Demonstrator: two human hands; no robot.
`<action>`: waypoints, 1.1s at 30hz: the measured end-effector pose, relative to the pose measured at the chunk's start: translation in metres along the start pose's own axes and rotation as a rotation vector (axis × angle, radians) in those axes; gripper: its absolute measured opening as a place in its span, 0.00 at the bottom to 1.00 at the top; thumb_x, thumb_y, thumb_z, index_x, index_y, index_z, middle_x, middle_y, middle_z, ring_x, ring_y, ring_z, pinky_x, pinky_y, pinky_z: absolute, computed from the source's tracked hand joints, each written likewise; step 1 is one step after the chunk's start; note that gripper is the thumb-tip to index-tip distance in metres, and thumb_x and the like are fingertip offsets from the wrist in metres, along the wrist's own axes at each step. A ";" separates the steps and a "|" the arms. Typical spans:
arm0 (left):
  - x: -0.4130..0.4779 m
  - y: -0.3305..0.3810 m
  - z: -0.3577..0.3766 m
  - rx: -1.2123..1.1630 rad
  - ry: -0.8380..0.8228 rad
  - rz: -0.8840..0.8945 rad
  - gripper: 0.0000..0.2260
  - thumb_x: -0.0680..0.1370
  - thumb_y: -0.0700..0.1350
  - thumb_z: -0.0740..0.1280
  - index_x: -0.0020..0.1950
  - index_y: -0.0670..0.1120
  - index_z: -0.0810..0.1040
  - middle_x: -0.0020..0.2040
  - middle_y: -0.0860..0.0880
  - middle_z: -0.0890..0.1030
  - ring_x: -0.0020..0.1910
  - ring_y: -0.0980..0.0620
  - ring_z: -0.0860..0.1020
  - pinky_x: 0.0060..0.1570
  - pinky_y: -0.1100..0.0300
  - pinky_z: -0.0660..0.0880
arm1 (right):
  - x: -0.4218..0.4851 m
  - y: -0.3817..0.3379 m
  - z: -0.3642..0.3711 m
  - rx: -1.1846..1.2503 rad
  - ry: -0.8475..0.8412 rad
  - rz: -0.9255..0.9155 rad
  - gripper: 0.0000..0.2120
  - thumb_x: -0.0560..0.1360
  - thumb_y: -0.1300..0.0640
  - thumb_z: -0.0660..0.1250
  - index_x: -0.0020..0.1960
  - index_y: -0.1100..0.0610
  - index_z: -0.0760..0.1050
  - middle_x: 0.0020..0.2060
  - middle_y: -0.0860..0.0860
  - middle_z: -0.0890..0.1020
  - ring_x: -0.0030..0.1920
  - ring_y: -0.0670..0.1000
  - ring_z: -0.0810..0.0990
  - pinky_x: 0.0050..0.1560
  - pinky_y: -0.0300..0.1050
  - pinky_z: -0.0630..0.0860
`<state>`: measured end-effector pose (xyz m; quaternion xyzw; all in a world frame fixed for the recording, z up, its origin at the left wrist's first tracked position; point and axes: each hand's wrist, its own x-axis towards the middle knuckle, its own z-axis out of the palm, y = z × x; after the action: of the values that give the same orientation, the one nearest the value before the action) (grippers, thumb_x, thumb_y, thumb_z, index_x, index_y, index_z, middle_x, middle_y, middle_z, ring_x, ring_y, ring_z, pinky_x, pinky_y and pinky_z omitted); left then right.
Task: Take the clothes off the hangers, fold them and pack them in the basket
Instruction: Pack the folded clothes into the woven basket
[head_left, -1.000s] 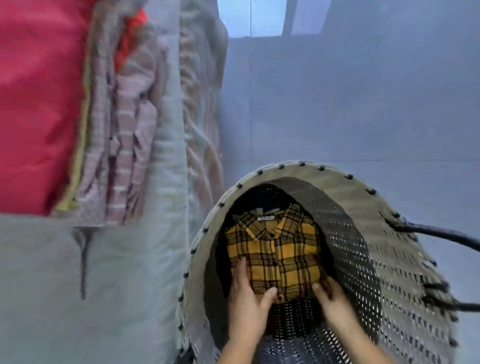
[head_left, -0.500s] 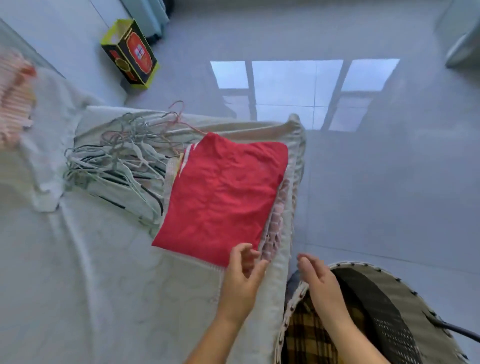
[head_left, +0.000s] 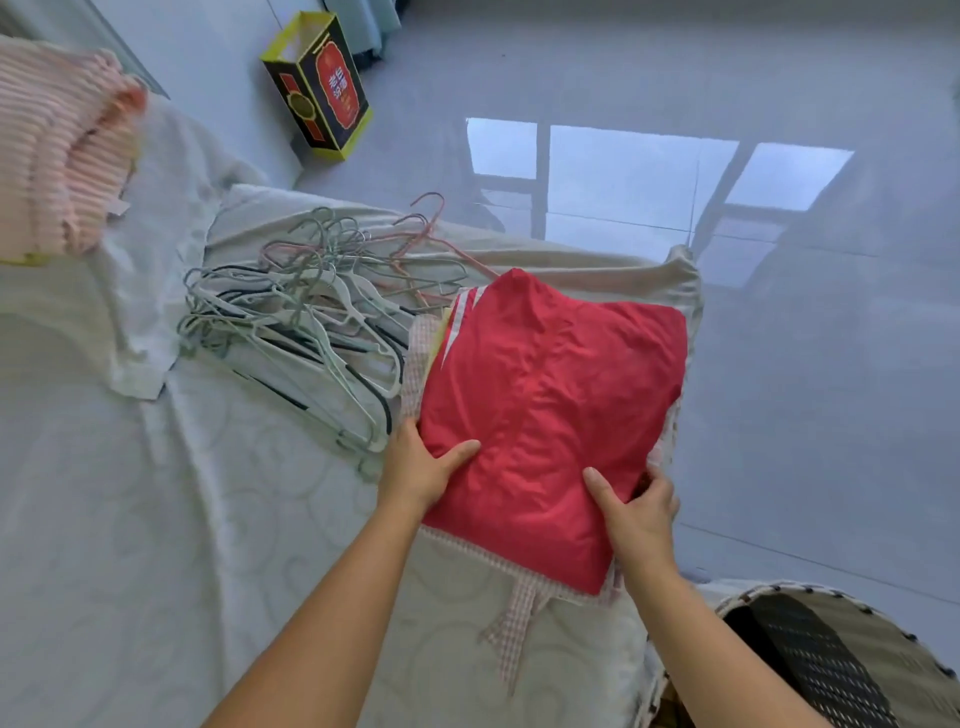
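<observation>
A folded red garment (head_left: 550, 395) lies on top of a small stack of folded clothes near the bed's right edge, over a pink checked piece (head_left: 511, 623). My left hand (head_left: 421, 470) grips the red garment's left edge, thumb on top and fingers underneath. My right hand (head_left: 636, 512) grips its right side the same way. The woven basket (head_left: 841, 618) stands on the floor at the lower right, only its rim and mesh wall in view. A heap of empty hangers (head_left: 311, 322) lies on the bed to the left of the stack.
A white garment (head_left: 156, 291) and a pink striped one (head_left: 57, 156) lie at the bed's far left. A yellow and black box (head_left: 319, 85) stands on the glossy grey floor (head_left: 805, 364) beyond the bed. The bed (head_left: 130, 545) has a pale patterned cover.
My hands left the yellow plaid shirt in the basket, rose to the bed and have taken hold of both sides of the red garment. The view swung up from the basket.
</observation>
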<state>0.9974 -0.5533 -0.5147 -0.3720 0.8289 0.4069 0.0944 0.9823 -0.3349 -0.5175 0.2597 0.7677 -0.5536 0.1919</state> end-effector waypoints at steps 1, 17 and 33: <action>0.000 -0.002 -0.001 -0.005 -0.003 -0.018 0.42 0.61 0.63 0.75 0.66 0.41 0.69 0.62 0.44 0.75 0.60 0.45 0.75 0.61 0.48 0.72 | -0.001 0.003 0.002 0.015 0.003 0.014 0.35 0.68 0.46 0.74 0.66 0.60 0.62 0.63 0.57 0.65 0.63 0.56 0.68 0.65 0.53 0.67; -0.002 0.000 -0.018 -0.233 -0.202 -0.077 0.29 0.66 0.52 0.76 0.63 0.44 0.74 0.57 0.47 0.79 0.55 0.48 0.78 0.60 0.54 0.73 | -0.008 0.012 0.004 0.276 -0.053 0.119 0.34 0.65 0.40 0.73 0.58 0.62 0.64 0.53 0.56 0.74 0.51 0.56 0.77 0.55 0.51 0.75; -0.004 0.004 -0.036 0.019 -0.110 -0.156 0.38 0.67 0.62 0.72 0.67 0.41 0.65 0.64 0.43 0.72 0.61 0.44 0.73 0.62 0.49 0.70 | -0.022 -0.006 -0.005 0.472 -0.319 0.296 0.30 0.68 0.48 0.72 0.67 0.54 0.68 0.55 0.53 0.81 0.45 0.51 0.84 0.35 0.40 0.80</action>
<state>1.0033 -0.5765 -0.4868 -0.4117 0.7948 0.4102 0.1746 0.9957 -0.3355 -0.4986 0.3158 0.5322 -0.7160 0.3230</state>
